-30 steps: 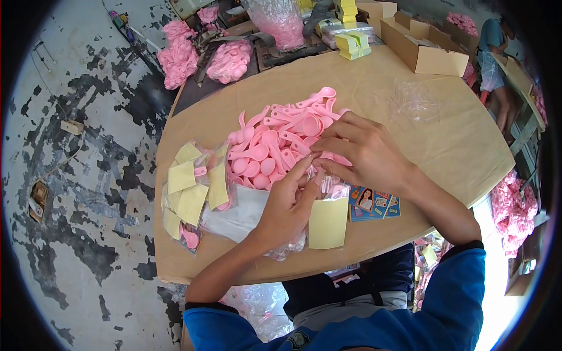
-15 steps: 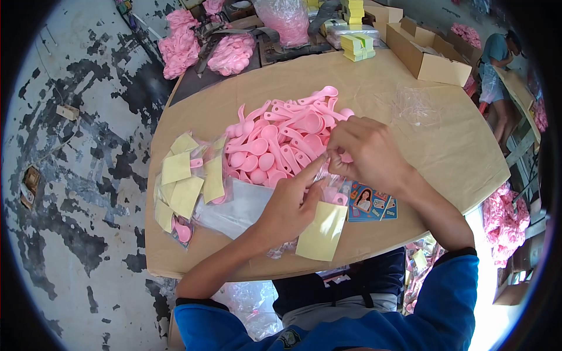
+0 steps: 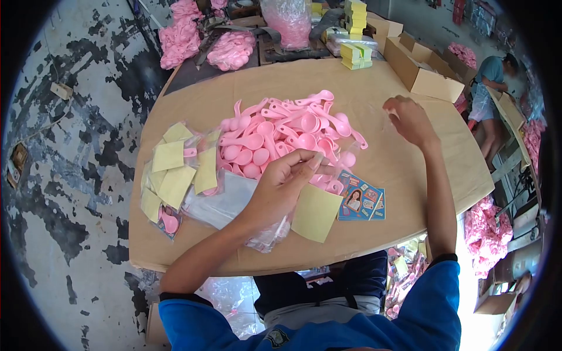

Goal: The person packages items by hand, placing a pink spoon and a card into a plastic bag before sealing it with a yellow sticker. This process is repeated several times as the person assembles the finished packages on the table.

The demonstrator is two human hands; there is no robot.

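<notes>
My left hand (image 3: 280, 188) is shut on the mouth of a clear plastic bag (image 3: 270, 234) that lies on the table, with a yellow card (image 3: 315, 214) at its right side. A heap of pink plastic spoons (image 3: 275, 137) lies just beyond that hand. My right hand (image 3: 410, 120) is stretched out to the right of the heap, with its fingers bent over thin clear bags (image 3: 391, 112). Whether it grips one is not clear. Colourful printed cards (image 3: 360, 202) lie beside the yellow card.
Filled bags with yellow cards (image 3: 175, 175) lie at the left of the brown table (image 3: 456, 169). An open cardboard box (image 3: 424, 82) and stacked yellow cards (image 3: 357, 55) sit at the far edge. Pink spoon bundles (image 3: 181, 41) lie behind, and another person (image 3: 489, 82) is at the right.
My right hand has left the bag mouth and swung right and away to the clear bags. My left hand still holds the bag with the yellow card.
</notes>
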